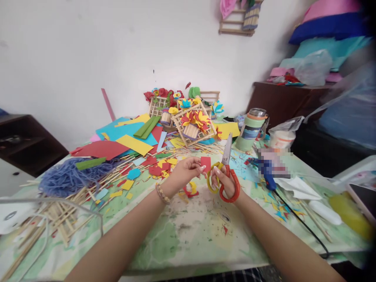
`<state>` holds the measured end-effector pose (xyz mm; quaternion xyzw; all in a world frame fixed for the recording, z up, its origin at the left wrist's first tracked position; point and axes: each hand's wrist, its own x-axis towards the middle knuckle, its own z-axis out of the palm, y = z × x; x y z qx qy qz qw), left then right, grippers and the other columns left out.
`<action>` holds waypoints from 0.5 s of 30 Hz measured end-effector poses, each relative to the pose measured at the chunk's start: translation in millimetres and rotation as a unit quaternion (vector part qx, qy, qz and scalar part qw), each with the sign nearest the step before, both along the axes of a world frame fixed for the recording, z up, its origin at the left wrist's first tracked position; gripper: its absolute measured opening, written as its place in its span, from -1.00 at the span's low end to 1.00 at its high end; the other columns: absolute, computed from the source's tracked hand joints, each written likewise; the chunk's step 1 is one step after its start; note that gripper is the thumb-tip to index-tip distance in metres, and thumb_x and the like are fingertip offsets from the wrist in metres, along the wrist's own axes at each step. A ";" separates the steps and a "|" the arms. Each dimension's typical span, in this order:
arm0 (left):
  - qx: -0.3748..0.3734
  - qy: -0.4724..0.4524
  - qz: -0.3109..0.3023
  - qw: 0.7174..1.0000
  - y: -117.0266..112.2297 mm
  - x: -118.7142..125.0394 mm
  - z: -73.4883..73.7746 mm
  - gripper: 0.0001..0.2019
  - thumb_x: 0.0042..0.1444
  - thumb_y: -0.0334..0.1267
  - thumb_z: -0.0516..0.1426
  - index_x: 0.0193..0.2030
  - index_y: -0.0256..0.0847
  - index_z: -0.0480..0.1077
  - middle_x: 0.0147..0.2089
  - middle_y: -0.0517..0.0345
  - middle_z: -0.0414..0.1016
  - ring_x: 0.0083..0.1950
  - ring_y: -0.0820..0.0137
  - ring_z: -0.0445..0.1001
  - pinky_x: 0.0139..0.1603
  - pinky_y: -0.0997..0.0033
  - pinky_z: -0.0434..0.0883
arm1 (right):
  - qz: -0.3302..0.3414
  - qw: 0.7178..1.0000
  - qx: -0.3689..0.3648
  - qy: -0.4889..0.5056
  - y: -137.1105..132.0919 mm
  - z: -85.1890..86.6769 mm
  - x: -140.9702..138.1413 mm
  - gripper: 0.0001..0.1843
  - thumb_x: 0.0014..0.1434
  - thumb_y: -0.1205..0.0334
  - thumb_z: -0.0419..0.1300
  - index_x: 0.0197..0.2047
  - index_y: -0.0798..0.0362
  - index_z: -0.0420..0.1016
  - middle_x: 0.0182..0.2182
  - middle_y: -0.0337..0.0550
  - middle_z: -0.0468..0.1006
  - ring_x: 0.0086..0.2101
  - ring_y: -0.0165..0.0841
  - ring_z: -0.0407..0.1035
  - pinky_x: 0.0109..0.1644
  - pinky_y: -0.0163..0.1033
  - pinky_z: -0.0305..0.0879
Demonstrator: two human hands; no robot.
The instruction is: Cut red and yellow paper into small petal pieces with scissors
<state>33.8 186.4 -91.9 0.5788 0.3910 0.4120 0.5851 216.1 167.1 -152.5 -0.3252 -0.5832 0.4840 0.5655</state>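
And here's the red card point(206, 162), pinched in the left hand point(188, 171), just off its fingertips at 2 o'clock, visible sides running 12 to 6. The left is nearer, no question! Over at the card's 4 o'clock, the right hand point(225, 181) has fingers looped through the scissors point(226, 157), blades aimed just past 12, clear of the card, above the bench point(188, 246).

passage: tablecloth point(202, 243) between forearms point(126, 227); blocked ahead: stick frame point(190, 132); right: bottle point(249, 135), blue corded tool point(268, 178); left: yarn point(67, 178)
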 end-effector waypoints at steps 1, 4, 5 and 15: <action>-0.006 -0.004 -0.008 1.000 -0.9 1.8 0.1 -0.61 -0.16 -0.08 0.45 -0.30 -0.19 0.43 -0.47 0.24 0.49 -0.43 0.45 0.45 -0.33 0.42 0.39 | 0.002 1.000 -0.001 -0.004 -0.1 -0.1 -0.1 -0.37 0.30 -0.30 0.25 -0.57 0.01 0.35 -0.68 -0.25 0.37 -0.62 -0.40 0.27 -0.48 -0.26 0.28; -0.024 -0.005 -0.035 0.999 -7.9 2.5 -8.2 -0.61 -0.12 0.00 0.43 -0.36 -0.18 0.39 -0.48 0.21 0.52 -0.48 0.45 0.45 -0.40 0.44 0.38 | 0.016 1.000 -0.016 -0.007 0.3 -1.7 -1.7 -0.40 0.22 -0.33 0.32 -0.50 0.01 0.36 -0.69 -0.31 0.34 -0.64 -0.41 0.21 -0.50 -0.26 0.23; -0.033 -0.005 -0.039 0.999 -11.1 1.8 -12.6 -0.59 -0.11 0.04 0.42 -0.38 -0.18 0.39 -0.47 0.18 0.55 -0.48 0.45 0.45 -0.41 0.45 0.38 | 0.020 0.999 -0.025 -0.004 0.3 -2.6 -2.6 -0.41 0.19 -0.34 0.34 -0.47 0.01 0.36 -0.70 -0.34 0.32 -0.65 -0.42 0.19 -0.51 -0.27 0.20; -0.085 -0.003 -0.086 0.993 -21.3 -17.8 -23.8 -0.55 -0.09 0.14 0.40 -0.43 -0.25 0.48 -0.56 0.16 0.47 -0.55 0.51 0.35 -0.50 0.50 0.24 | 0.137 0.989 -0.052 -0.010 -10.4 -18.5 -1.2 -0.52 0.32 -0.17 0.30 -0.42 0.02 0.37 -0.63 -0.35 0.30 -0.61 -0.43 0.18 -0.48 -0.28 0.20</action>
